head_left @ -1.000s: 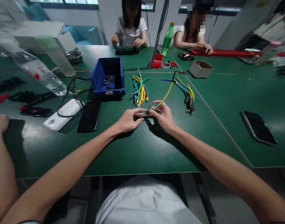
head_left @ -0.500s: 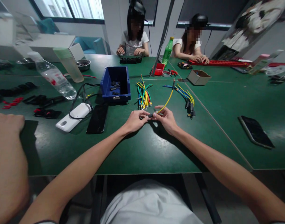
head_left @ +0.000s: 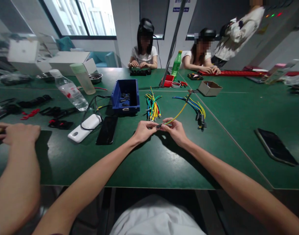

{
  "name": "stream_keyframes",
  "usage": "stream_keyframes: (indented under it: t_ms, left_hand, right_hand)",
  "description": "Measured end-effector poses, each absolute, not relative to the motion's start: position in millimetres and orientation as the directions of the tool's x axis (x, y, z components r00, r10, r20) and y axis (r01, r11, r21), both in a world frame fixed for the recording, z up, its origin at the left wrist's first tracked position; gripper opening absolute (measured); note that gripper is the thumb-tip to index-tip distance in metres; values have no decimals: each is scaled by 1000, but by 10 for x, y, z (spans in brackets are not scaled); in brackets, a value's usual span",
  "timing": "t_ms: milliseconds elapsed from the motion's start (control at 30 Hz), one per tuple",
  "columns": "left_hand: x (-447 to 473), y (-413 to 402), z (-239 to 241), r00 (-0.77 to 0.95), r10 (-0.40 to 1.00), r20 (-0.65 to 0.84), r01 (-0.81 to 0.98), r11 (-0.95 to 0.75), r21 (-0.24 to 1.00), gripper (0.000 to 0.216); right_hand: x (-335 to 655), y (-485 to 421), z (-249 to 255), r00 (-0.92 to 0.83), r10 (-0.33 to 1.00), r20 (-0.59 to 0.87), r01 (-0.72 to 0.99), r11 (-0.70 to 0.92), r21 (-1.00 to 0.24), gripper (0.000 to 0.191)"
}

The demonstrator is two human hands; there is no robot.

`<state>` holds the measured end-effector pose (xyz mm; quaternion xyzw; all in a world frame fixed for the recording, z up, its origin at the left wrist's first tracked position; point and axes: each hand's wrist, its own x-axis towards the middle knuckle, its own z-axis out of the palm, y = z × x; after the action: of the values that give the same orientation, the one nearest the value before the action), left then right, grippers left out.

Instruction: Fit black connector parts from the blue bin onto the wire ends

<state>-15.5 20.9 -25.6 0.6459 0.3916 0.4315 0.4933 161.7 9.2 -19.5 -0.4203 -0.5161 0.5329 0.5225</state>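
Above the green table (head_left: 139, 169), both my hands meet at one end of a yellow-green wire (head_left: 179, 114) with a short black sleeve (head_left: 159, 126). My left hand (head_left: 144, 131) pinches the sleeved end between thumb and fingers. Close beside it, my right hand (head_left: 175, 131) is closed on the wire near the sleeve; the wire's free end rises to the upper right. A bundle of coloured wires (head_left: 153, 106) with ring terminals lies just beyond my hands. Farther right is a second bundle of wires (head_left: 200, 114) with black sleeves. Fingers partly hide the held end.
Left of my hands are a blue bin (head_left: 126, 109) with small black pieces, a phone (head_left: 107, 130), a white power bank (head_left: 84, 129) and a water bottle (head_left: 71, 89). A co-worker's arm (head_left: 19, 163) rests at far left. Another phone (head_left: 275, 146) lies right.
The camera view has tilted up, so the table's things appear lower and somewhat to the right. My hands keep nearly the same hold on the wire. A standing person at the back has shifted.
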Motion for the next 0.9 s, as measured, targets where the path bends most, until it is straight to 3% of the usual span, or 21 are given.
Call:
stream_keyframes:
  t_ms: [200,567,900]
  left_hand:
    - [-147,200,-261,349,923,160,58,-192,980,27]
    - [-150,149,-258,400,894,203,47,-241,969,27]
    - [-170,146,-209,293,934,204,127,-250,960,20]
  right_hand:
    - [1634,76,-197,-116,990,79,-130,64,-990,37]
    - [1648,76,-187,-109,968,226,-47,222,-974,46]
    - [1810,182,-203,-58,966,252,82,256,-963,55]
